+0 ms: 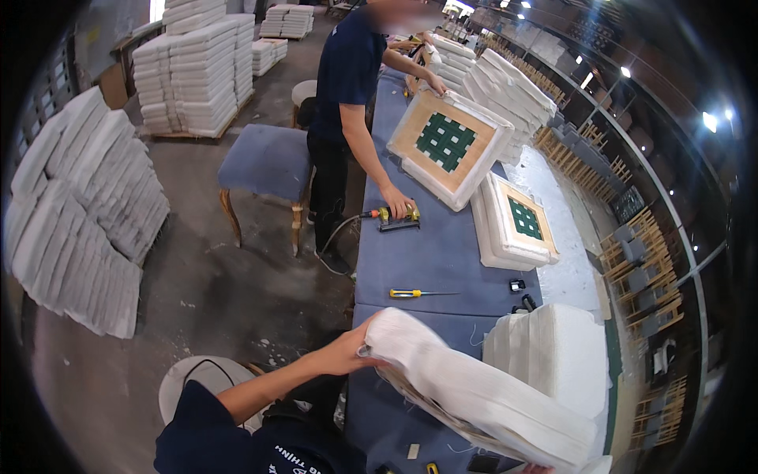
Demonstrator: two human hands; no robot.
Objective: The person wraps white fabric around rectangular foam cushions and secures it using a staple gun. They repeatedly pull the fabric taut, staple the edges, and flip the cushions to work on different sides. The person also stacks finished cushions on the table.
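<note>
A white padded seat cushion (474, 387) is held up on its edge, tilted over the near part of the blue-covered table. My left hand (351, 347) is closed on its far left corner. At the picture's lower edge a little of my right hand (538, 469) shows against the cushion's near end, the rest cut off. Behind the cushion stands a stack of white cushions (553, 347). Beyond them a yellow-handled screwdriver (407, 293) lies on the table (410, 265).
Across the table a co-worker (347, 103) steadies a cushion with green webbing (446, 142) and grips a staple gun (399, 217) with a hose. Another webbed cushion (521, 217) lies nearby. A blue stool (264, 162) and cushion piles (79, 213) stand on the left.
</note>
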